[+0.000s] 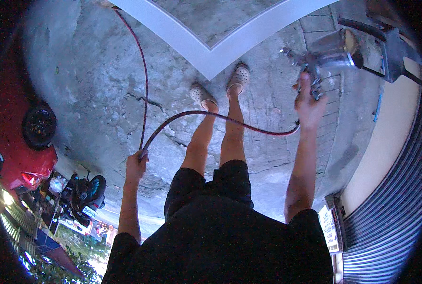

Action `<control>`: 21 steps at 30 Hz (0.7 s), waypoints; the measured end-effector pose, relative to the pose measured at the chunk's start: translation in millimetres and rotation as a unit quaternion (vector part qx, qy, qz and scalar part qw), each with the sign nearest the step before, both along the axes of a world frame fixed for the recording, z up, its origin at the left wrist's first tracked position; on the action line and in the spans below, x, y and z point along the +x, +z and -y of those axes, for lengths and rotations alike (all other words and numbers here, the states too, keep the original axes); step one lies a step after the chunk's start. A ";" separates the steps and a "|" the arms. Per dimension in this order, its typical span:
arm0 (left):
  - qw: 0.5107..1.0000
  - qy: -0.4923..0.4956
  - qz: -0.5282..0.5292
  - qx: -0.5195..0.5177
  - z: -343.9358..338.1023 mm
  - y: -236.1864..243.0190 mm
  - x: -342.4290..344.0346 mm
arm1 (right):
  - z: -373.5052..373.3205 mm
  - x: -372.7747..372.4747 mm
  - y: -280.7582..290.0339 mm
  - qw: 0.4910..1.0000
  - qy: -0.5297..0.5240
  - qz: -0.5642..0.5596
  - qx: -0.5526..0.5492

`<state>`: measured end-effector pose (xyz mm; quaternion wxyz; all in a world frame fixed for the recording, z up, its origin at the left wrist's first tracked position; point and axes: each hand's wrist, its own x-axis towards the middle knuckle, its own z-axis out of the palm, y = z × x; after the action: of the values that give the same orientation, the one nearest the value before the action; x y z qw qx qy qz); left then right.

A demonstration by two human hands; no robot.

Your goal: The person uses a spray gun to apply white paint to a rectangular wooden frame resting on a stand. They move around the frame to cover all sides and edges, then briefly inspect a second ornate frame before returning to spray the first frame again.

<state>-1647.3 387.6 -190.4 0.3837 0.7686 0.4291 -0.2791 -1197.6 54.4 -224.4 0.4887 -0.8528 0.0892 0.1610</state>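
My right hand (310, 105) is closed around the handle of a paint spray gun (311, 71), out to the right. A shiny metal cup (333, 54) sits on the gun, tilted on its side in this view. From below the grip a dark red air hose (192, 112) arcs across in front of my legs to my left hand (136, 166). That hand is wrapped round the hose, which runs on from there to the far left. Ahead of my feet is the corner of a white frame (208, 60), its two arms running off past the far edge.
Cracked concrete (97, 94) lies underfoot. A red car (16, 128) with a black wheel (39, 124) stands at left, a motorcycle (80, 194) behind it. On the right are a dark metal stand (394, 54), a pale wall (386, 128) and a corrugated shutter (391, 213).
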 end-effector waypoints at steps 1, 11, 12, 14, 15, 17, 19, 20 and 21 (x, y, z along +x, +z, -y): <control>1.000 -0.003 -0.012 0.010 -7.2 3.7 -4.3 | -6.4 -15.7 5.3 1.000 0.008 -0.019 0.009; 0.999 0.011 -0.033 0.027 -27.7 16.0 -30.3 | -37.5 -137.7 47.8 0.980 0.181 -0.080 0.018; 0.999 0.020 -0.032 0.024 -26.9 15.7 -33.5 | -45.5 -143.8 60.3 0.975 0.196 -0.097 0.042; 0.999 0.011 -0.030 0.029 -25.0 14.9 -33.5 | -51.9 -146.9 74.1 0.965 0.222 -0.123 0.070; 0.999 0.006 -0.030 0.032 -23.7 14.7 -33.4 | -52.9 -146.6 77.5 0.960 0.236 -0.133 0.075; 0.999 0.023 -0.020 0.022 -20.7 15.4 -36.4 | -51.4 -143.6 73.7 0.959 0.265 -0.078 0.067; 1.000 0.018 -0.006 0.017 -16.7 14.2 -36.1 | -48.2 -119.6 68.4 0.967 0.237 -0.094 0.012; 1.000 0.005 0.004 0.017 -13.5 12.1 -33.6 | -45.3 -103.9 62.5 0.969 0.224 -0.101 -0.016; 1.000 -0.008 0.015 0.017 -9.9 10.2 -30.8 | -37.3 -89.0 47.2 0.977 0.195 -0.077 -0.024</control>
<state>-1678.1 397.4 -180.3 0.3747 0.7825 0.4216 -0.2638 -1286.6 91.6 -177.2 0.4186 -0.8504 -0.0374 0.3165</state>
